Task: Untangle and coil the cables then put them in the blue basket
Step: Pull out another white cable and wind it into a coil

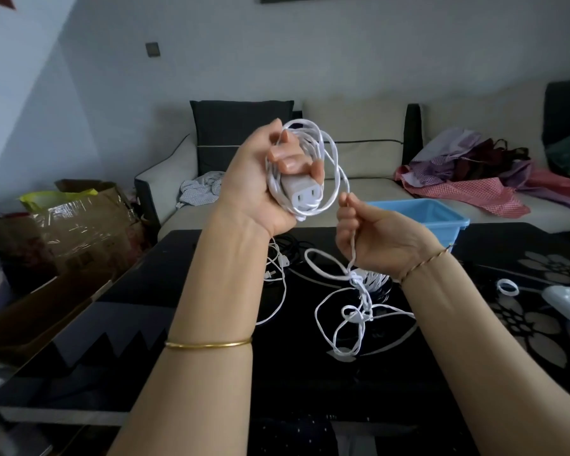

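Head: left hand (255,189) grips white cable (298,192), apparently coiled.

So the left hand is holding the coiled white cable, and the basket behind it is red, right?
Not quite. The left hand does hold the coiled white cable, but the basket behind it is blue, not red. The head view shows this.
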A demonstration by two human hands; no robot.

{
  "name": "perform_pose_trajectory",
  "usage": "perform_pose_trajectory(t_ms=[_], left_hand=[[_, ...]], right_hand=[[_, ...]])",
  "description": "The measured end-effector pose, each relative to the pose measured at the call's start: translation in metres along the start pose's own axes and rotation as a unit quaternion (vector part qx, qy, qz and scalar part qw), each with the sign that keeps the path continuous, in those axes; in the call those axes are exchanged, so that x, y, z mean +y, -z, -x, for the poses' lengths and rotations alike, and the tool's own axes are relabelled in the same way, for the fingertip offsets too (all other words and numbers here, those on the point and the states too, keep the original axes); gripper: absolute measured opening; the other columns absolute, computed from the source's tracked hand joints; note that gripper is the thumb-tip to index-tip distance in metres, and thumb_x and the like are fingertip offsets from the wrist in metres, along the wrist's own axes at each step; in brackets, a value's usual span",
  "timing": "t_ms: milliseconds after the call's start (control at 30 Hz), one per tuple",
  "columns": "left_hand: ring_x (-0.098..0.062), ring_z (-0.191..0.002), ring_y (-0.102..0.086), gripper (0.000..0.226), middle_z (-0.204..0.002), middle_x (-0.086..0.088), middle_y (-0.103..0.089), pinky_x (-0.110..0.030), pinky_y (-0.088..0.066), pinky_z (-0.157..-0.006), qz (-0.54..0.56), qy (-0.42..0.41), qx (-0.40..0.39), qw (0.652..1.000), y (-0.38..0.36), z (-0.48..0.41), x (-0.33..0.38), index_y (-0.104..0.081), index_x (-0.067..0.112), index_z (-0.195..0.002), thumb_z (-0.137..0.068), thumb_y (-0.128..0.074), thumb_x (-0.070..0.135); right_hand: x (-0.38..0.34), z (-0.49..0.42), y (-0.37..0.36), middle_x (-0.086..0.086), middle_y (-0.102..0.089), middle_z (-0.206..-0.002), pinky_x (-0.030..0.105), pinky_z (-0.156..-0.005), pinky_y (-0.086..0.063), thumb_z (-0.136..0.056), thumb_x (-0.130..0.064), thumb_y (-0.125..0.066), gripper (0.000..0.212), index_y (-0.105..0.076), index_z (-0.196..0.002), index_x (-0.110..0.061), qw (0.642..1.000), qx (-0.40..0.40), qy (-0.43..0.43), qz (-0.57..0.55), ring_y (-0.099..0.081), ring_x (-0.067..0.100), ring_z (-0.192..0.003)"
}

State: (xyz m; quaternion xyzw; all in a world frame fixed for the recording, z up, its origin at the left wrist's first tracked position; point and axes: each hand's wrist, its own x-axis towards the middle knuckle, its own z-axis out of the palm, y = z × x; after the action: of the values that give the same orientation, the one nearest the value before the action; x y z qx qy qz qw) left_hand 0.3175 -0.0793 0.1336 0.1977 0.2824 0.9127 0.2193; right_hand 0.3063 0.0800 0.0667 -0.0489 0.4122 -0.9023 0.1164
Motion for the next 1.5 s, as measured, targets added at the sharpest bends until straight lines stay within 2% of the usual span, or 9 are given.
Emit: perform_pose_trajectory(t_ms=[100,267,500,700,867,1033,1300,1367,1500], left_hand=[[-0.006,-0.031,-0.035,0.032,-0.035,0.007,-0.036,-0.022,-0.056,-0.058,0.037,-0.026,-0.015,0.999,0.000,-0.004,-0.001,-0.039,0.017,-0.067,-0.098,-0.039,0.024],[-0.009,-0.040,-0.039,0.027,-0.047,0.006,-0.045,-0.028,-0.056,-0.074,0.039,-0.041,-0.030,0.998,0.016,-0.016,-0.008,-0.052,0.008,-0.080,-0.098,-0.036,0.020],[-0.009,-0.061,-0.065,0.026,-0.070,0.000,-0.069,-0.053,-0.044,-0.088,0.035,-0.071,0.024,0.997,0.049,-0.041,-0.016,-0.053,0.004,-0.104,-0.101,-0.041,0.027],[-0.009,-0.090,-0.069,0.026,-0.094,0.000,-0.073,-0.051,-0.045,-0.097,-0.187,-0.129,0.115,0.967,0.089,-0.057,-0.030,-0.050,0.008,-0.121,-0.102,-0.040,0.022],[-0.013,-0.076,-0.070,0.015,-0.080,0.003,-0.073,-0.039,-0.053,-0.082,-0.460,-0.186,0.149,0.855,0.108,-0.060,-0.046,-0.053,0.024,-0.096,-0.101,-0.042,0.015],[-0.016,-0.072,-0.067,0.011,-0.078,0.000,-0.071,-0.042,-0.054,-0.077,-0.642,-0.143,0.123,0.743,0.111,-0.059,-0.050,-0.051,0.012,-0.098,-0.099,-0.045,0.021],[-0.017,-0.078,-0.044,0.019,-0.085,0.000,-0.047,-0.021,-0.023,-0.063,-0.827,-0.087,0.056,0.553,0.111,-0.055,-0.060,-0.043,0.011,-0.084,-0.094,-0.053,0.024],[-0.015,-0.070,-0.046,0.021,-0.080,-0.001,-0.047,-0.023,-0.029,-0.060,-0.824,-0.052,0.016,0.565,0.109,-0.053,-0.058,-0.044,0.011,-0.083,-0.092,-0.052,0.028],[-0.014,-0.059,-0.054,0.012,-0.066,-0.002,-0.056,-0.027,-0.042,-0.060,-0.721,0.076,0.021,0.688,0.100,-0.040,-0.051,-0.052,0.014,-0.086,-0.094,-0.053,0.023]], right_hand=[[0.001,0.001,0.000,-0.006,-0.037,-0.052,0.014,-0.030,-0.024,-0.049,-0.010,-0.086,0.033,-0.060,-0.069,-0.013,0.993,-0.090,-0.068,-0.020,-0.028,0.004,-0.035],[0.014,-0.005,0.002,-0.010,-0.024,-0.047,0.013,-0.035,-0.018,-0.096,-0.027,-0.038,0.042,-0.049,-0.056,-0.019,0.989,-0.050,-0.120,0.072,-0.007,0.004,-0.045],[0.039,-0.016,0.006,-0.002,-0.035,-0.057,0.016,-0.037,-0.033,-0.101,-0.029,-0.037,0.035,-0.059,-0.083,-0.008,0.960,-0.016,-0.015,0.280,-0.027,0.005,-0.039],[0.047,-0.023,0.014,0.002,-0.048,-0.064,0.019,-0.061,-0.050,-0.093,-0.001,-0.051,0.020,-0.064,-0.107,-0.002,0.875,-0.075,-0.007,0.478,-0.048,0.004,-0.049],[0.045,-0.029,0.022,0.002,-0.049,-0.059,0.032,-0.059,-0.054,-0.091,-0.001,-0.053,0.021,-0.062,-0.110,-0.004,0.857,-0.051,-0.038,0.512,-0.054,0.016,-0.048],[0.032,-0.028,0.032,0.005,-0.053,-0.052,0.027,-0.051,-0.048,-0.090,-0.036,-0.056,0.034,-0.064,-0.097,-0.004,0.897,0.003,-0.006,0.443,-0.056,0.019,-0.043],[0.021,-0.023,0.036,0.010,-0.056,-0.050,0.020,-0.041,-0.040,-0.088,-0.035,-0.056,0.029,-0.053,-0.091,-0.006,0.900,0.035,-0.055,0.431,-0.051,0.018,-0.038],[0.015,-0.024,0.042,0.011,-0.054,-0.052,0.021,-0.039,-0.041,-0.091,-0.045,-0.046,0.036,-0.050,-0.082,-0.010,0.933,0.046,-0.069,0.351,-0.038,0.013,-0.030],[0.010,-0.025,0.058,0.013,-0.054,-0.054,0.022,-0.046,-0.041,-0.085,-0.068,-0.036,0.059,-0.048,-0.067,-0.013,0.971,0.075,-0.086,0.208,-0.037,0.013,-0.032]])
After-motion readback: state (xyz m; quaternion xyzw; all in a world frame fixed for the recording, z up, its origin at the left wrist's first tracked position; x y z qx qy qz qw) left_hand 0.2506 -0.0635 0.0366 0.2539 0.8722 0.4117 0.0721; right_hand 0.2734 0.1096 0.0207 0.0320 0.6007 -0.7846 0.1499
